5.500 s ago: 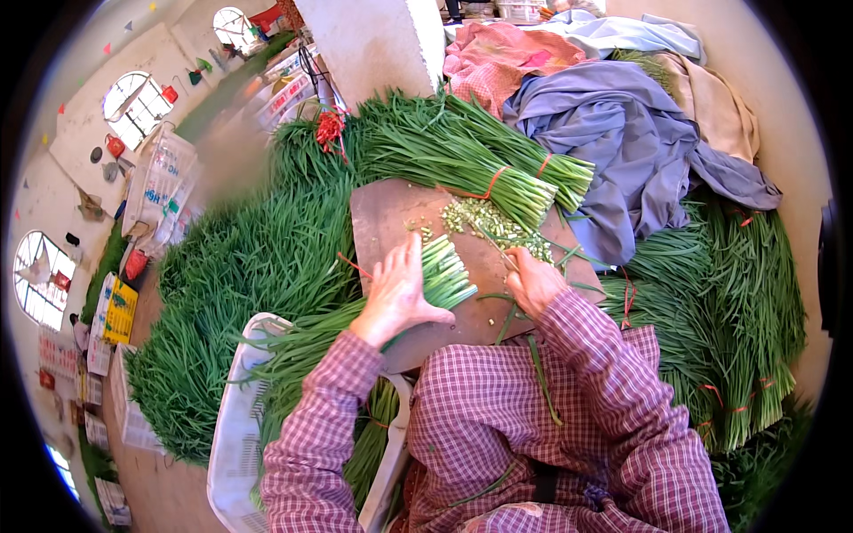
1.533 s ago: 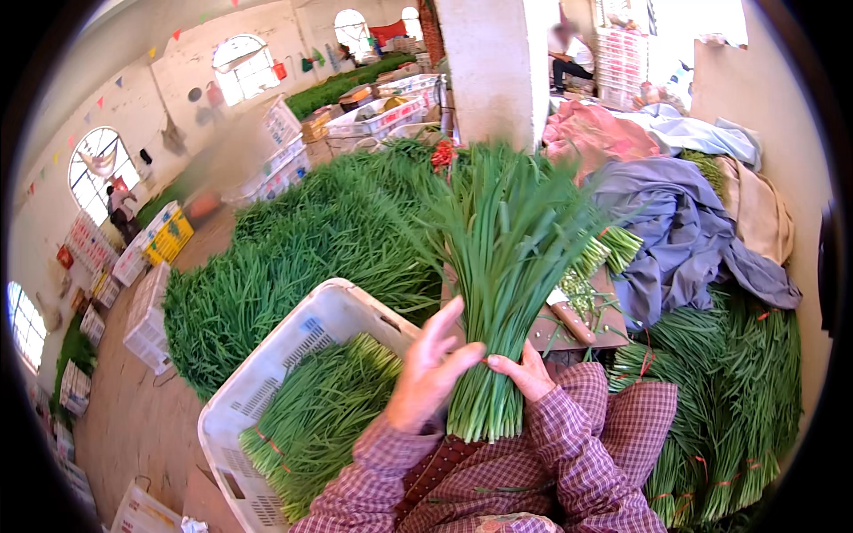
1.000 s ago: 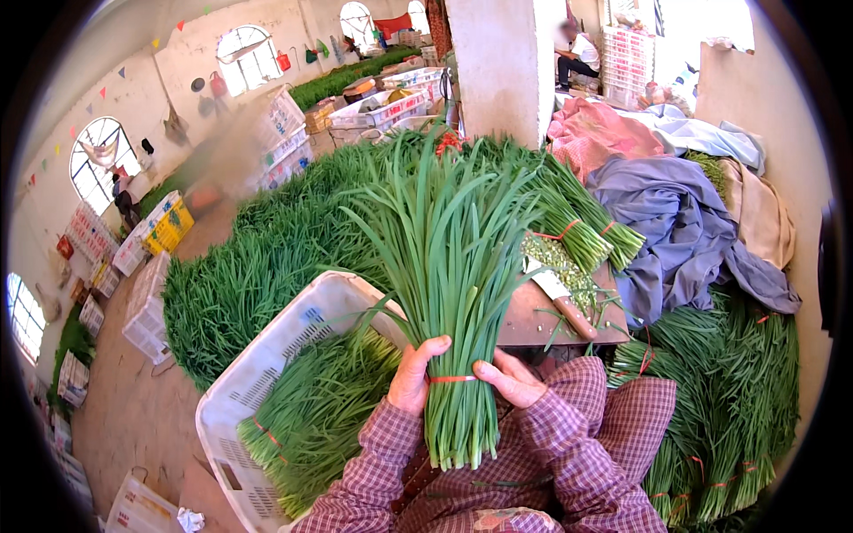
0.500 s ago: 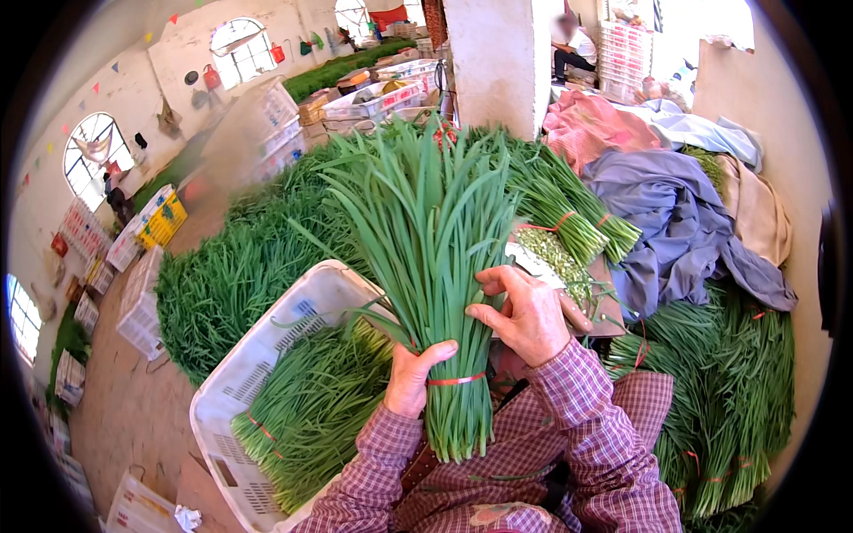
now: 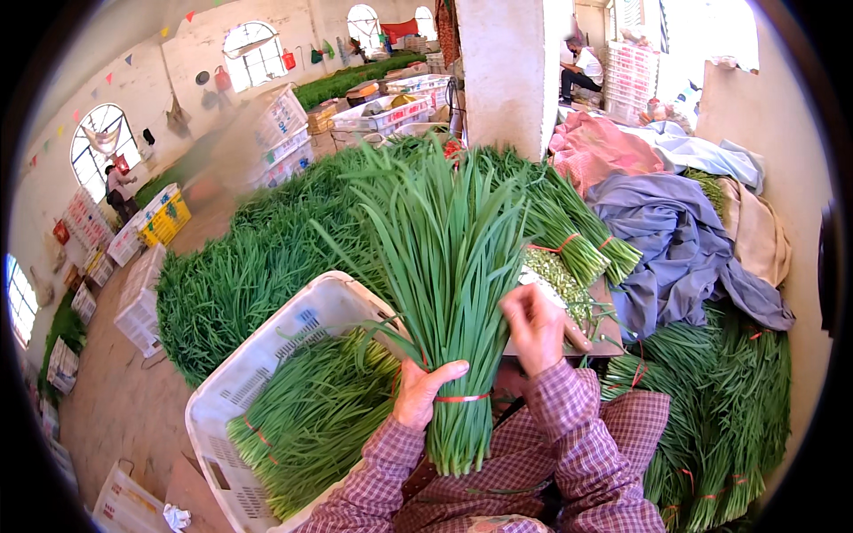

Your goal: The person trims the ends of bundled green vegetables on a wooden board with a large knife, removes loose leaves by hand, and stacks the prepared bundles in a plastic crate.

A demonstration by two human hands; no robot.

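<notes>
My left hand (image 5: pixel 419 393) grips an upright bunch of garlic chives (image 5: pixel 449 266), thumb across its front just above a red band (image 5: pixel 460 398). The leaves fan out at the top; the pale cut ends point down at my lap. Just right of the bunch is my right hand (image 5: pixel 536 329), its fingers curled together and slightly blurred; whatever they may pinch is hidden. Behind it, a knife's wooden handle (image 5: pixel 577 336) rests on a board (image 5: pixel 607 335) beside chopped pale trimmings (image 5: pixel 579 300). Two banded bunches (image 5: pixel 579 251) lie beyond them.
To my left stands a white plastic crate (image 5: pixel 216 391) holding banded chives (image 5: pixel 311 409). A big heap of loose chives (image 5: pixel 258 258) spreads behind it. More bunches (image 5: pixel 720 417) are piled at right, below crumpled grey cloth (image 5: pixel 657 231). A pillar (image 5: pixel 506 80) rises ahead; people are farther off.
My right hand has drawn back from the bunch's leaves, and its fingers have curled in. My left hand still grips the bunch. The view has shifted slightly.
</notes>
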